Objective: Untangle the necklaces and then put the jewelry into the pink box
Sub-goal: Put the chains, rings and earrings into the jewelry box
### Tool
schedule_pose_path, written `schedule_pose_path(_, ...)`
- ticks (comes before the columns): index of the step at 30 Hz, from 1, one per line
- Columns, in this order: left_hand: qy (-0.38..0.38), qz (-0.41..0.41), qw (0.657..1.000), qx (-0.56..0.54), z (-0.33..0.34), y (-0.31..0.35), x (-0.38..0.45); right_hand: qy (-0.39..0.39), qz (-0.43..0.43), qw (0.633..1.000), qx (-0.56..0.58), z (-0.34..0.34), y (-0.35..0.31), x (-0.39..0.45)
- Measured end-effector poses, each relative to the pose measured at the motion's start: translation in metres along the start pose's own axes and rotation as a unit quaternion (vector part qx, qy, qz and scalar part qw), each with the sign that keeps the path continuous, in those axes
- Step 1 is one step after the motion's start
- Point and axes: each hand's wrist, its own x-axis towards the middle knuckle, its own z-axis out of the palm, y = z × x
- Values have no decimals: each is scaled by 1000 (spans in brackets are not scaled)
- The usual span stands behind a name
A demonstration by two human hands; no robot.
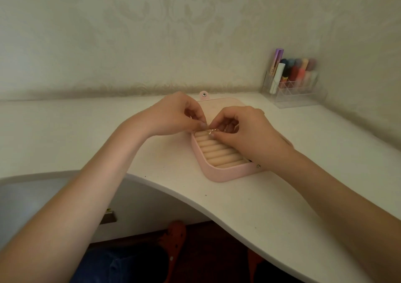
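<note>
A small tangle of fine gold chain (pixel 211 131) is pinched by the left hand (pixel 173 114) and right hand (pixel 245 131) above the open pink oblong box's (pixel 225 173) far end, likely so freed pieces drop inside.

Pink box (pixel 219 174): outer shell matt, smooth, leather-like; lid flap w/ shiny metal snap (pixel 204 94). Inside, ring rolls (pixel 219 152): cream, soft velvety cloth, no shine. Jewelry (pixel 211 131) pinched btwn both hands' fingertips: thin, gold-tone metal, glinting; too small to tell more. Desk top (pixel 249 206): white, smooth, matt, few dark specks. Organizer (pixel 290 96) at back right: clear glossy plastic. Wall (pixel 152 33): pale wallpaper, damask pattern w/ faint sheen.
</note>
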Motion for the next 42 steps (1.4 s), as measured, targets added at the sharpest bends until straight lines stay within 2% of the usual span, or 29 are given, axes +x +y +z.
schedule_pose_path(6,-68,-75,995,4,-8,12,8,-7,14,1000,-13,-1,-1,0)
schedule_pose_path(11,-70,-146,987,-13,-8,12,16,-4,23,1000,-15,0,-1,0)
schedule_pose_path(17,-60,-163,985,-18,-12,10,16,-4,37,999,-17,-2,-1,1)
schedule_pose_path(20,-68,-161,985,-18,-13,10,16,-16,43,999,30,-6,-4,0)
schedule_pose_path(23,-67,-157,985,-23,-13,8,16,-61,63,994,68,-8,-8,-2)
schedule_pose_path(30,-75,-148,985,-39,-13,6,14,-242,96,964,59,-41,-16,-4)
schedule_pose_path(31,-77,-147,985,-45,-13,6,14,-246,105,962,59,-48,-15,-4)
schedule_pose_path(33,-82,-146,984,-56,-14,5,14,-182,136,972,62,-59,-6,0)
schedule_pose_path(37,-89,-150,982,-77,-16,1,13,25,209,976,48,-70,31,10)
schedule_pose_path(42,-94,-150,976,-123,-17,-1,9,79,254,963,35,-70,64,14)
